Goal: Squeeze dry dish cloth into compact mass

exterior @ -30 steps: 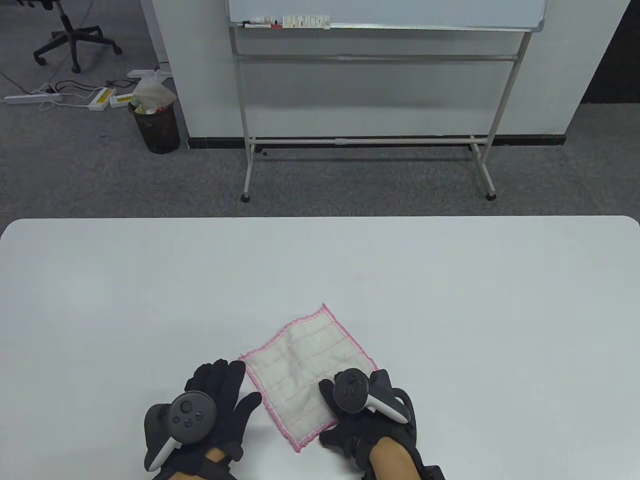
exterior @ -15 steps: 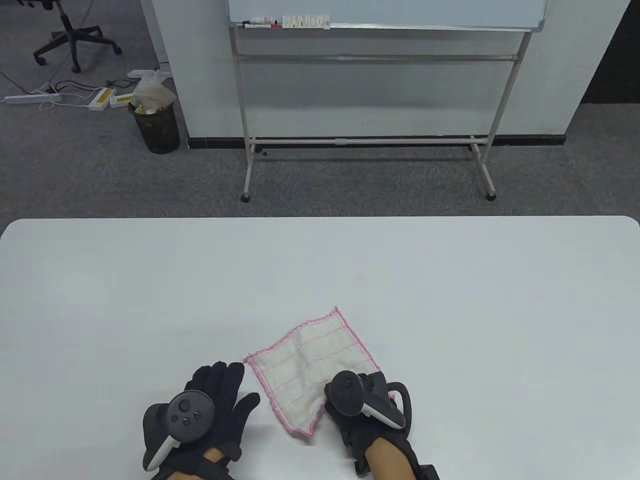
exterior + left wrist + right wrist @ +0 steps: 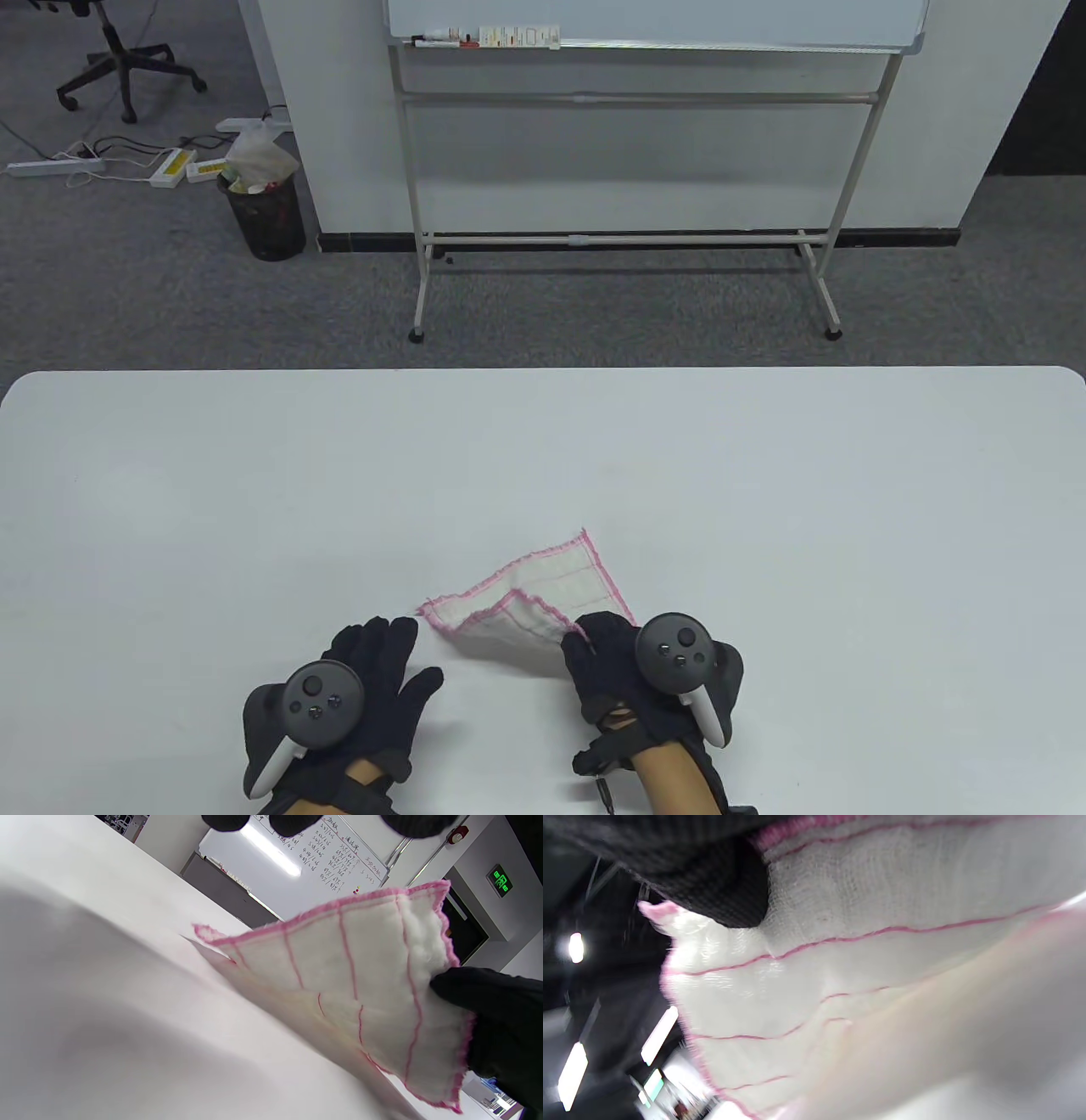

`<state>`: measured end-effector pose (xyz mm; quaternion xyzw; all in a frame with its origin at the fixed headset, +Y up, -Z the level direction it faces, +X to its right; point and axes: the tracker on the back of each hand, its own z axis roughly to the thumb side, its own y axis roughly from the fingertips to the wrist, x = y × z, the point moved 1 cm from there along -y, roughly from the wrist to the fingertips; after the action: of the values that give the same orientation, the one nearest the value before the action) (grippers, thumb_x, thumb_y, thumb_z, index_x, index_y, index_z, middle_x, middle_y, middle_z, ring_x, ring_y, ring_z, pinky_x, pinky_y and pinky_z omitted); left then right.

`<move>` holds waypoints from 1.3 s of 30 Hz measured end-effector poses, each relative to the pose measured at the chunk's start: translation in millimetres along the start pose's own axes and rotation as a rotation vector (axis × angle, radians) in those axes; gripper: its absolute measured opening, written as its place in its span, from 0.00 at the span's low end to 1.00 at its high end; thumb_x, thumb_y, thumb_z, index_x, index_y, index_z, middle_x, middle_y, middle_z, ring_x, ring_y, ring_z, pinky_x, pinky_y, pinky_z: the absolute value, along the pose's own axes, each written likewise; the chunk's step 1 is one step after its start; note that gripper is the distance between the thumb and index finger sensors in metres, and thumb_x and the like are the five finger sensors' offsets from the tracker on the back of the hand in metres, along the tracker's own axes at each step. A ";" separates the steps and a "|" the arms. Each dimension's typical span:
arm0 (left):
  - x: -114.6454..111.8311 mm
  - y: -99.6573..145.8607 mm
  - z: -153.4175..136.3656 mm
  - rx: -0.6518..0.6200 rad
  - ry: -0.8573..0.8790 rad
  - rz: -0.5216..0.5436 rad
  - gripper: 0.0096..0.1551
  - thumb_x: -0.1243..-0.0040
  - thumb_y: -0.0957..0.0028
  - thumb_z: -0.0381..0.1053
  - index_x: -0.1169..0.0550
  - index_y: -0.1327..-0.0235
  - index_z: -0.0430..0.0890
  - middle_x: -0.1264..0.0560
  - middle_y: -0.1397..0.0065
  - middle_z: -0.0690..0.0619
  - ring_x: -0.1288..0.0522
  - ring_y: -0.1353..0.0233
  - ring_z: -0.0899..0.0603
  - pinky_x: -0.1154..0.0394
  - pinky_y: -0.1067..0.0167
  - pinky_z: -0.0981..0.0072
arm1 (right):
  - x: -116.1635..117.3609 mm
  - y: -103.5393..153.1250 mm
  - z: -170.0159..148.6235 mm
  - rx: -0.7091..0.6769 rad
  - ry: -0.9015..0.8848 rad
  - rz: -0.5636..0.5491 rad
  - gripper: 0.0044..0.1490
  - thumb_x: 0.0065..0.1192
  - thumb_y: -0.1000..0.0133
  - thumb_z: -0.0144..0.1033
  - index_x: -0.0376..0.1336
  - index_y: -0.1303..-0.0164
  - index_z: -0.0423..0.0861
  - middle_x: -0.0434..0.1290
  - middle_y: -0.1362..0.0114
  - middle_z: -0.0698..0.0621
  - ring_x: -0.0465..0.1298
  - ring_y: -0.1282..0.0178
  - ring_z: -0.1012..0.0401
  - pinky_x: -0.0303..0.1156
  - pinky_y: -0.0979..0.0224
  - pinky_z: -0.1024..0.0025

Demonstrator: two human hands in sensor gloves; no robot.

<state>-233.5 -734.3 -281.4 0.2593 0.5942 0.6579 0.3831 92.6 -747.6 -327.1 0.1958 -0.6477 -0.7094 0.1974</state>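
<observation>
The dish cloth (image 3: 530,607) is white with pink grid lines and a pink hem. It lies near the front middle of the white table (image 3: 543,458). My right hand (image 3: 611,649) grips its near edge and holds that part lifted and folded over, while the far corner still lies on the table. The cloth fills the right wrist view (image 3: 840,963), with my gloved fingers (image 3: 712,891) closed on it. In the left wrist view the cloth (image 3: 348,984) stands raised from the table, held by the right hand (image 3: 496,1027). My left hand (image 3: 365,679) rests flat and open on the table, just left of the cloth, apart from it.
A whiteboard on a wheeled stand (image 3: 628,170) stands on the carpet beyond the table's far edge. A black waste bin (image 3: 263,212) and an office chair (image 3: 119,59) are at the far left.
My right hand has closed on the cloth's near edge, lifted it and turned it over toward the right. The cloth has gone from flat to half folded. My left hand has stayed put.
</observation>
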 end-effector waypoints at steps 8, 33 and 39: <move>-1.6 3.6 8.3 -0.027 0.119 -0.024 0.46 0.56 0.41 0.73 0.53 0.21 0.49 0.63 0.17 0.40 0.64 0.21 0.27 0.60 0.30 0.30 | -0.7 3.4 -1.8 -0.031 -0.621 0.115 0.30 0.61 0.43 0.51 0.64 0.40 0.42 0.63 0.26 0.35 0.66 0.27 0.37 0.66 0.33 0.39; -7.5 4.5 8.3 -0.067 0.820 -0.024 0.30 0.47 0.37 0.60 0.37 0.30 0.44 0.25 0.35 0.43 0.18 0.44 0.38 0.22 0.48 0.46 | 31.5 25.8 49.5 -0.189 -0.527 0.256 0.36 0.67 0.44 0.45 0.58 0.31 0.40 0.71 0.36 0.37 0.80 0.49 0.43 0.75 0.49 0.46; 2.1 8.9 4.2 -0.011 0.653 0.148 0.32 0.45 0.39 0.58 0.36 0.29 0.43 0.26 0.31 0.40 0.20 0.39 0.35 0.24 0.44 0.42 | 19.2 39.5 71.5 -0.460 -0.018 0.157 0.54 0.71 0.46 0.52 0.43 0.21 0.47 0.50 0.19 0.40 0.56 0.19 0.40 0.56 0.26 0.35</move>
<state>-233.1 -730.2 -272.2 0.0753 0.6617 0.7355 0.1249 39.3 -700.9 -282.2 0.0883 -0.4841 -0.8223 0.2856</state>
